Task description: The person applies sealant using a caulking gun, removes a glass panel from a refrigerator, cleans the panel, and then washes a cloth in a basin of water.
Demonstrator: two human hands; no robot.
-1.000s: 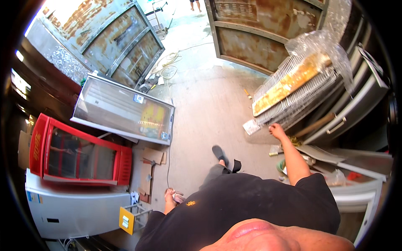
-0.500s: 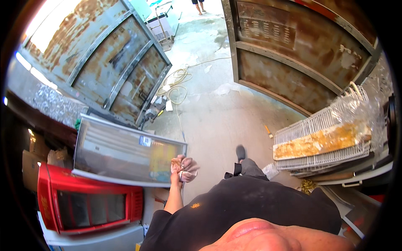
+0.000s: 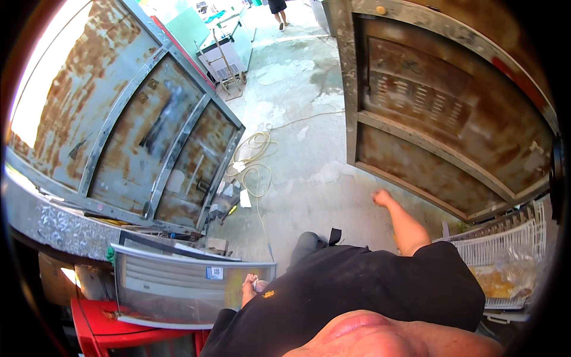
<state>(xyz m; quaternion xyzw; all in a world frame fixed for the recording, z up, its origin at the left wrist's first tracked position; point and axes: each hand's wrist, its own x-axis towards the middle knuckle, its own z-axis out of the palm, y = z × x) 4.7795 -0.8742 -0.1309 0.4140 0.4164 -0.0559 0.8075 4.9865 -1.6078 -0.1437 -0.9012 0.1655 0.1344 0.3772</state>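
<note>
My left hand [image 3: 248, 288] is at my left side, closed on a small pale, crumpled bundle that looks like cloth [image 3: 259, 285]. It is close to the right end of a glass door panel [image 3: 172, 291] with a grey frame, which leans at the left. Whether the hand touches that panel I cannot tell. My right hand [image 3: 382, 197] is held out ahead on a bent arm, fingers curled in and nothing visible in them. It is nearest the lower edge of the rusty metal door [image 3: 428, 113] at the right, apart from it.
Another rusty door [image 3: 172, 119] stands at the left. A coiled pale hose [image 3: 260, 143] lies on the concrete floor near rubble. Beyond are a hand truck [image 3: 225, 65] and a person's legs [image 3: 279, 15]. White wire racks [image 3: 505, 244] lie at right, a red cabinet [image 3: 107, 324] at lower left.
I have moved forward, toward the doorway. My right arm has come into view on the right. My left hand has drawn nearer my body, still closed on the pale bundle.
</note>
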